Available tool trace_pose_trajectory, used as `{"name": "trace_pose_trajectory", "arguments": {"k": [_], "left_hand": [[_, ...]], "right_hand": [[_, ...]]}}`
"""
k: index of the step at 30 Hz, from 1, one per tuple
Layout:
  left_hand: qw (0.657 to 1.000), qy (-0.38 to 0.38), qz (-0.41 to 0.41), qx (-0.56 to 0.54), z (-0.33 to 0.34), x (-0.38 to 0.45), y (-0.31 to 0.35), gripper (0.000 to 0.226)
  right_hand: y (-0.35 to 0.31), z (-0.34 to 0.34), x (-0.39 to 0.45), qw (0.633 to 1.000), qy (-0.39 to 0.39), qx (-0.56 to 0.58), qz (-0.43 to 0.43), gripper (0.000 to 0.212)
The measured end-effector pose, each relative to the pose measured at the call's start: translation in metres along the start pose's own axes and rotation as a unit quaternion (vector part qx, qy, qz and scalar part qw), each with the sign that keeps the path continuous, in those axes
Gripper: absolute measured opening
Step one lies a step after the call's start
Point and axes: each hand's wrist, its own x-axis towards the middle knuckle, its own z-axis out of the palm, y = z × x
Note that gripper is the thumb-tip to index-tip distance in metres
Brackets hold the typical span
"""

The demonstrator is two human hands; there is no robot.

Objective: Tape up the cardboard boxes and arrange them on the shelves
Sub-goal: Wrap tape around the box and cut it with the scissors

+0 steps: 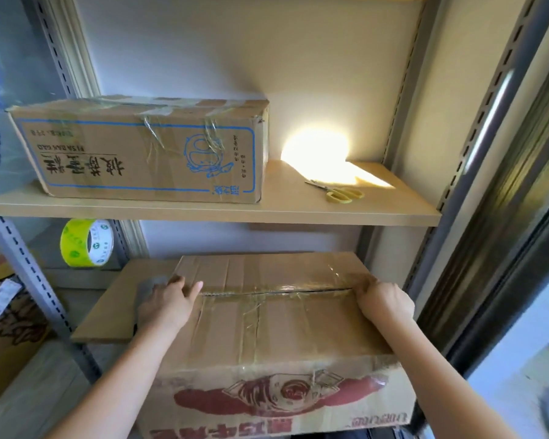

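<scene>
While my left hand [168,304] curls its fingers over the left edge of the large brown cardboard box with the red print on its front [276,337], thumb lying along the top near the taped centre seam, I judge the taping of this one finished and the shelving step in hand. Up and left of those fingers a yellow-green roll of packing tape [86,243] stands on edge, well apart from me, and above it the long brown cardboard box with blue print [146,150] already sits taped on the upper wooden shelf [298,210]. Between my two hands the clear tape shines across the seam. Beyond my right fingers, higher up, yellow-handled scissors [339,193] lie on that same upper shelf. My right hand [384,304] grips the box's right edge, fingers bent down over the side. The box rests partly on the lower wooden shelf [114,312], its near end overhanging toward me. Next, I think, comes an even push from both hands, sliding it squarely back until it sits fully on the board.
</scene>
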Motion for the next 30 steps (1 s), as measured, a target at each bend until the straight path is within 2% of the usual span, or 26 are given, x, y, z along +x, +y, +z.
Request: {"name": "trace_pose_trajectory", "arguments": {"k": [2,5,7,11,13,15,16,18,19,20,22,25,27,30], "left_hand": [[1.000,0.004,-0.009,0.005,0.001,-0.021,-0.001,0.071],[0.996,0.029,-0.026,0.075,0.003,-0.060,0.005,0.055],[0.996,0.030,-0.025,0.075,0.000,-0.070,0.010,0.050],[0.995,-0.069,-0.040,-0.060,-0.013,-0.056,0.000,0.052],[0.986,-0.073,-0.076,-0.130,-0.026,-0.054,-0.009,0.062],[0.970,0.032,-0.137,-0.197,-0.036,-0.059,-0.023,0.062],[0.946,0.110,-0.174,-0.250,-0.042,-0.063,-0.032,0.056],[0.868,0.254,-0.228,-0.360,-0.055,-0.067,-0.051,0.040],[0.837,0.301,-0.242,-0.388,-0.063,-0.065,-0.061,0.036],[0.821,0.336,-0.239,-0.395,-0.074,-0.061,-0.070,0.034],[0.815,0.371,-0.216,-0.389,-0.097,-0.045,-0.082,0.033],[0.841,0.324,-0.194,-0.386,-0.132,-0.010,-0.087,0.055],[0.873,0.251,-0.185,-0.375,-0.150,0.011,-0.085,0.066],[0.881,0.123,-0.187,-0.417,-0.166,0.032,-0.080,0.079]], "right_hand": [[0.011,0.003,-0.014,1.000,0.000,-0.013,-0.012,0.046],[0.025,0.023,-0.045,1.000,-0.003,-0.009,-0.006,0.054],[0.026,0.025,-0.053,1.000,-0.005,-0.015,-0.002,0.057],[0.017,0.014,-0.053,0.996,0.043,-0.051,-0.057,0.057],[0.005,0.017,-0.056,0.990,0.084,-0.020,-0.110,0.051],[-0.022,0.017,-0.065,0.984,0.091,0.046,-0.149,0.048],[-0.041,0.015,-0.070,0.978,0.089,0.091,-0.165,0.045],[-0.090,0.007,-0.080,0.956,0.084,0.184,-0.212,0.037],[-0.117,0.001,-0.087,0.942,0.081,0.216,-0.245,0.033],[-0.145,-0.004,-0.095,0.928,0.071,0.239,-0.278,0.030],[-0.203,-0.015,-0.109,0.902,0.025,0.271,-0.336,0.030],[-0.291,-0.027,-0.127,0.884,-0.095,0.299,-0.347,0.045],[-0.338,-0.030,-0.135,0.869,-0.194,0.333,-0.309,0.054],[-0.382,-0.039,-0.141,0.837,-0.283,0.404,-0.238,0.057]]}}
